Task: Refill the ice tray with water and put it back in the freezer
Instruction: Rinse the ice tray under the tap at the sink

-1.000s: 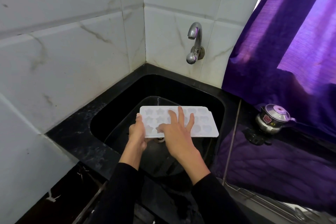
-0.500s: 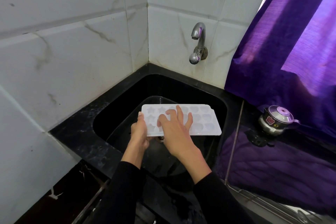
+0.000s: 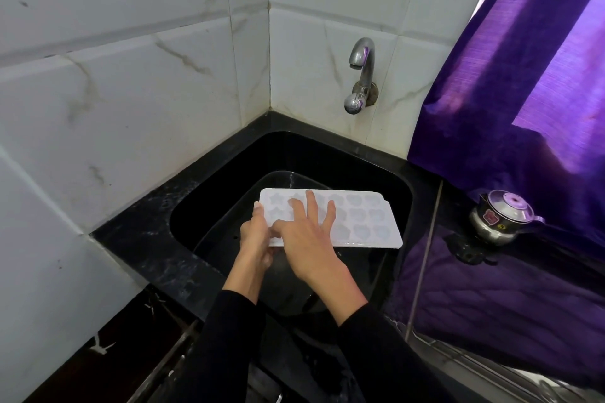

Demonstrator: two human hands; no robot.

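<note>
While the left hand grips the ice tray by its near-left end, the right hand lies flat on top w/ fingers spread, holding nothing. Vs a sec ago the right thumb has swung out toward the left hand; tray barely shifted, level over the black sink. Tap, beyond both hands, shows no water, so prob. refill not yet begun.
</note>
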